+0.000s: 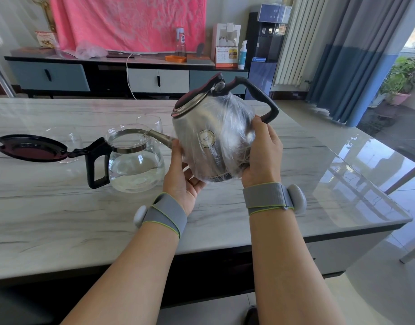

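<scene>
Pale veined stone table (61,219), glossy, in a living room. Black hinged lid (30,148), lying open. Glass jug (136,160), round-bellied, part-filled with clear water. Tumblers (150,123) behind it, faint and hard to make out. Steel kettle (209,127), film-wrapped, tilted above the table, spout tip at the jug's mouth. Left hand (183,177) cups it beneath — fingers hidden. Right hand (262,156) grips its rear side — base obscured.

Home living room. Low media cabinet (49,77) along the far wall, pink cloth (131,22) draped above it. Desk calendar (227,57), water dispenser (264,50), white radiator (288,43), long blue-grey curtains (342,66) and potted plant (403,76) near the window. Glossy tiled floor (375,289). Household kettle (201,127) and glass jug (136,165) at a marble-patterned desk (61,207).
</scene>
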Demonstrator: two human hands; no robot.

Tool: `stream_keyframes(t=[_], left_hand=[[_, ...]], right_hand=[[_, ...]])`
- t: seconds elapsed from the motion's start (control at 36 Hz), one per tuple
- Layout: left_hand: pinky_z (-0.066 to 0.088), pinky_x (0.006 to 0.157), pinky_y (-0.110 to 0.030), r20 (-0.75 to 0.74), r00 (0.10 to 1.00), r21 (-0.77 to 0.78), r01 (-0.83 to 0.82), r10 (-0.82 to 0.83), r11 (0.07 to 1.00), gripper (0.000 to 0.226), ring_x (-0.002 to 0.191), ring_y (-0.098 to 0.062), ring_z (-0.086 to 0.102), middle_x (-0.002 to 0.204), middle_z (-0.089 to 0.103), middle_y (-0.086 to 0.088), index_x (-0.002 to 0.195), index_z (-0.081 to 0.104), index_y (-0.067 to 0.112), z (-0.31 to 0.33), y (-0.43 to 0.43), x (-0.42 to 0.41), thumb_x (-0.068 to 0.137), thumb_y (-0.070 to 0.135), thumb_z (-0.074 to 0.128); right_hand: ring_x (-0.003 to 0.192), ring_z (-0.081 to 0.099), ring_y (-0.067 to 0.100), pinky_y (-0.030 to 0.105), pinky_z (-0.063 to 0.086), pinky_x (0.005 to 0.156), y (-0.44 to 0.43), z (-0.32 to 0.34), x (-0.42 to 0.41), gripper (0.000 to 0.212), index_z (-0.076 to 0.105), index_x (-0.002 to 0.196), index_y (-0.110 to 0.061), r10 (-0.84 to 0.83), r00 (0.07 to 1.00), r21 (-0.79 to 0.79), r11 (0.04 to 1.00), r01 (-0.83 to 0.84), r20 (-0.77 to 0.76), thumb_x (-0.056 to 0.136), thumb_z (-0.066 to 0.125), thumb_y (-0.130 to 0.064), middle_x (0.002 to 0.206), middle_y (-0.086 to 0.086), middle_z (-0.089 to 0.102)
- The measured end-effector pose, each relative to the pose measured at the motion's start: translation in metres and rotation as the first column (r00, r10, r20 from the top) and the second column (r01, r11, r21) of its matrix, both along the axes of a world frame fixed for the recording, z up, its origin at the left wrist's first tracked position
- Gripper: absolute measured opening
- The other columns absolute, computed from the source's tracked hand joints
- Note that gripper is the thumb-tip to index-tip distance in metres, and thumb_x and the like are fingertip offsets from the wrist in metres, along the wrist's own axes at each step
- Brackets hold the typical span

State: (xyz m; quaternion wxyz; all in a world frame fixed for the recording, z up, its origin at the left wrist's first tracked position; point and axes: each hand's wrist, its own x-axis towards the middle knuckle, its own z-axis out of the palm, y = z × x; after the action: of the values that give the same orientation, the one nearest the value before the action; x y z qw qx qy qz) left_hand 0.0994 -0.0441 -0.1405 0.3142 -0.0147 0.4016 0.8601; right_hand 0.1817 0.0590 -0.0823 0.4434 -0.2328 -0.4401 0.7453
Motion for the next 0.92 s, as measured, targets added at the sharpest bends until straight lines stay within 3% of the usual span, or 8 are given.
stream_keyframes(t=[0.17, 0.31, 0.92], left_hand=[[0.061, 0.070, -0.036, -0.001, 1.000, 0.004, 0.003, -0.003, 1.000, 0.059, 0.078, -0.019, 0.075, 0.079, 0.076, -0.003, 0.108, 0.067, 0.013, 0.0009, -0.0004, 0.0006, 0.082, 0.066, 0.067], [0.062, 0.070, -0.036, -0.001, 1.000, 0.003, 0.000, 0.000, 1.000, 0.058, 0.077, -0.018, 0.075, 0.078, 0.076, -0.002, 0.108, 0.067, 0.013, 0.0021, -0.0003, 0.0012, 0.082, 0.065, 0.067], [0.061, 0.065, -0.034, 0.014, 1.000, 0.005, 0.009, -0.009, 1.000, 0.058, 0.073, -0.017, 0.075, 0.076, 0.075, -0.003, 0.110, 0.065, 0.011, 0.0037, -0.0015, 0.0037, 0.084, 0.063, 0.067]], right_hand=[[0.100, 0.064, 0.022, 0.047, 0.055, 0.101, -0.0009, 0.0000, 0.0000, 0.020, 0.077, 0.085, -0.025, 0.000, 1.000, 0.005, 1.000, 0.000, 0.007, 0.101, 0.065, -0.024, 0.095, -0.002, 0.069], [0.102, 0.065, 0.023, 0.054, 0.052, 0.108, -0.0011, -0.0001, -0.0003, 0.022, 0.078, 0.083, -0.027, -0.009, 1.000, 0.010, 1.000, 0.009, 0.010, 0.100, 0.066, -0.025, 0.096, -0.002, 0.070], [0.102, 0.065, 0.022, 0.053, 0.051, 0.108, -0.0001, -0.0008, -0.0024, 0.014, 0.078, 0.093, -0.022, -0.021, 1.000, -0.003, 1.000, 0.021, 0.007, 0.100, 0.066, -0.024, 0.097, -0.001, 0.071]])
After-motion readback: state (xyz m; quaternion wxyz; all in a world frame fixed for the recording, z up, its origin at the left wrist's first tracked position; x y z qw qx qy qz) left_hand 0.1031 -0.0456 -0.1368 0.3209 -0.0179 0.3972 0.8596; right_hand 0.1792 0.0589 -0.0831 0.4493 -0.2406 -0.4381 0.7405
